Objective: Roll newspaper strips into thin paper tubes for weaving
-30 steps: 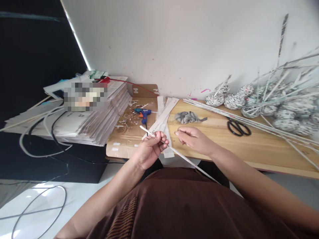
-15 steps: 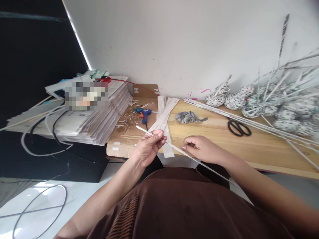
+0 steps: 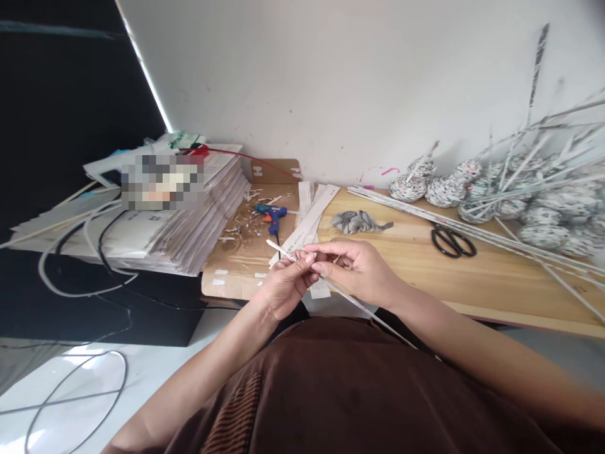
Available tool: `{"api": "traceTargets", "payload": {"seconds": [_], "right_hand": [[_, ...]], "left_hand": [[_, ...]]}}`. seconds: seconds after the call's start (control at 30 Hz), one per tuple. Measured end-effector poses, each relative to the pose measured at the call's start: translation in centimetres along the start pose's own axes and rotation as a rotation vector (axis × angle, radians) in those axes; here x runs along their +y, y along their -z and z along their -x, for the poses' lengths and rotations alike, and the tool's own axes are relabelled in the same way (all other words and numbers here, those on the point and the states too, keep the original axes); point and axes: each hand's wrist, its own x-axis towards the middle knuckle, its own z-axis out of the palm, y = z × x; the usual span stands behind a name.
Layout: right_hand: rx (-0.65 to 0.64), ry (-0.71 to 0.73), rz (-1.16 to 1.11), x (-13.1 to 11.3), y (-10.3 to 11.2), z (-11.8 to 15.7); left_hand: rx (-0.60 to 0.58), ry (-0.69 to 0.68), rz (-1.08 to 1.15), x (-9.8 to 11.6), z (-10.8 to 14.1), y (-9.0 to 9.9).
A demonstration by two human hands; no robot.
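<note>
A thin white rolled-paper stick runs slantwise between my hands, its tip up to the left and its tail trailing down over my lap. My left hand pinches it near the tip between thumb and fingers. Right beside it, my right hand closes thumb and fingers on the same stick, its fingertips touching those of the left. Behind the hands, flat strips of printed paper lie crossed on the table. A blue glue gun rests on cardboard to their left, and a crumpled grey bundle lies to their right.
A tall stack of paper stands at the left, with loose cables beside it. Black-handled scissors lie on the wooden table. Long paper sticks stretch rightward in front of several woven paper pieces. Paper scraps litter the cardboard.
My right hand has moved left and up to meet my left hand and has taken hold of the paper stick. The stick's tip has shifted slightly right.
</note>
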Motion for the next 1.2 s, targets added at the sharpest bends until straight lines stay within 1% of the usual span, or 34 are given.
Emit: {"api": "traceTargets", "payload": {"seconds": [0.13, 0.3, 0.37, 0.43, 0.53, 0.63, 0.7, 0.83, 0.87, 0.93, 1.07, 1.13, 1.2], "right_hand": [[0.041, -0.019, -0.074, 0.2, -0.5, -0.2], [0.076, -0.084, -0.070, 0.2, -0.1, -0.3], [0.104, -0.090, -0.030, 0.2, -0.1, -0.2], [0.151, -0.056, 0.062, 0.1, -0.2, 0.0], [0.228, 0.058, 0.228, -0.2, -0.4, 0.5], [0.245, 0.174, 0.316, -0.5, -0.7, 0.8], [0.239, 0.181, 0.295, -0.6, -0.7, 0.8], [0.213, 0.084, 0.114, -0.3, -0.7, 0.6], [0.206, 0.072, 0.097, -0.1, -0.7, 0.6], [0.224, 0.078, 0.138, 0.0, -0.8, 0.7], [0.287, 0.155, 0.265, -0.1, -1.3, 1.1], [0.263, 0.247, 0.320, -0.2, -1.5, 1.3], [0.188, 0.364, 0.364, -0.4, -1.6, 1.5]], "left_hand": [[0.010, -0.017, -0.005, -0.1, 0.0, 0.1], [-0.038, -0.015, -0.005, 0.0, 0.0, -0.1], [-0.042, -0.005, -0.002, 0.0, 0.0, -0.2], [-0.032, -0.002, -0.002, -0.1, 0.0, -0.2], [-0.018, -0.006, 0.005, -0.2, -0.1, -0.1], [-0.021, -0.012, 0.003, -0.1, -0.1, 0.0], [-0.038, -0.010, 0.007, -0.1, -0.1, 0.0], [-0.073, -0.008, 0.039, -0.1, 0.0, 0.0], [-0.078, -0.009, 0.048, -0.1, 0.0, 0.0], [-0.086, -0.006, 0.055, -0.2, 0.1, 0.0], [-0.081, 0.003, 0.047, -0.3, 0.1, 0.1], [-0.081, 0.011, 0.049, -0.2, 0.1, 0.1], [-0.077, 0.020, 0.056, 0.0, 0.1, 0.1]]}}
